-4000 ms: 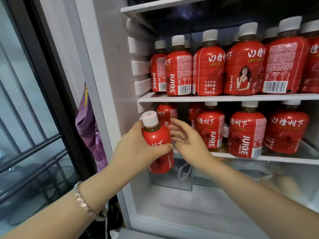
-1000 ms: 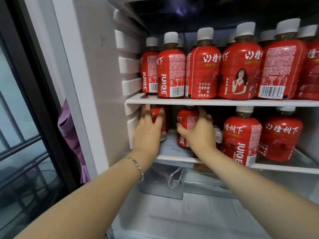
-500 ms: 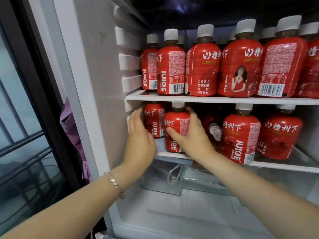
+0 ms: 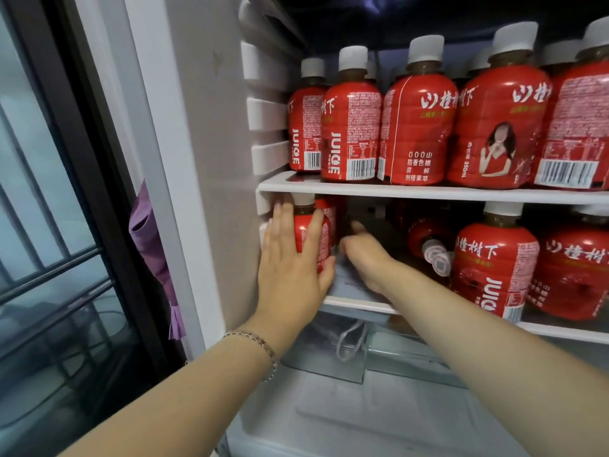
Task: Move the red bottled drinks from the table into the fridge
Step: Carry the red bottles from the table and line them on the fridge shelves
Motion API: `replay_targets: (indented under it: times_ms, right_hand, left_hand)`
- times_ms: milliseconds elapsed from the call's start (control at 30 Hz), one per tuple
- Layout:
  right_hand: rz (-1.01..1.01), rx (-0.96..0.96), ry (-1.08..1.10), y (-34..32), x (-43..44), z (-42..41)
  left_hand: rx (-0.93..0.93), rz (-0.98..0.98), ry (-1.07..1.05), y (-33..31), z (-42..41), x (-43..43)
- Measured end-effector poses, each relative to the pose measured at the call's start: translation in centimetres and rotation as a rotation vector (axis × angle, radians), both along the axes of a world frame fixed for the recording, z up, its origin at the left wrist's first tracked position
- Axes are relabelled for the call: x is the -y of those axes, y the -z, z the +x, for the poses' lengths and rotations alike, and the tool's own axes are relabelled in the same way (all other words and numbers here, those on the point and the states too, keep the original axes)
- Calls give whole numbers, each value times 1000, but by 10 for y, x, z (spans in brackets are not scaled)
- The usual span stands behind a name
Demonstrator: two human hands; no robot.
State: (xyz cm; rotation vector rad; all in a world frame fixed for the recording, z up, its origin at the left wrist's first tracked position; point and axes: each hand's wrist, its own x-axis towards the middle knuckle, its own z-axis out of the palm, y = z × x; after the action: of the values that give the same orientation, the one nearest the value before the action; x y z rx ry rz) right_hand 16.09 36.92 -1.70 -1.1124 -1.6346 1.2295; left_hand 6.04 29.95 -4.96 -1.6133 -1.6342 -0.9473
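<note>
The left hand [image 4: 290, 258] lies flat, fingers straight and close together, against the glossy red bottle [image 4: 303, 237], which stands upright at the left end of the white lower shelf [image 4: 359, 306]. The right hand [image 4: 362, 255] reaches over that shelf just right of the bottle. It is blurred, so I cannot tell its grip.

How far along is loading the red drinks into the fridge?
Done: red bottles line the upper shelf. In hand: the left hand presses a bottle on the lower shelf, far left; the blurred right hand reaches in beside it. Left: one tipped bottle lies there; the table is unseen.
</note>
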Motion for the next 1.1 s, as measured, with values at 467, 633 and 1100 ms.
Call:
replay_targets:
  times_ms: [467, 633, 1100]
  right_hand:
    - [86, 284, -163, -5, -18, 4]
    - [506, 556, 43, -8, 29, 17]
    - [602, 1845, 414, -11, 20, 55]
  left_hand:
    - [-100, 97, -68, 4, -4, -10]
    - [-115, 93, -89, 1, -3, -8]
    - [-85, -10, -57, -8, 2, -1]
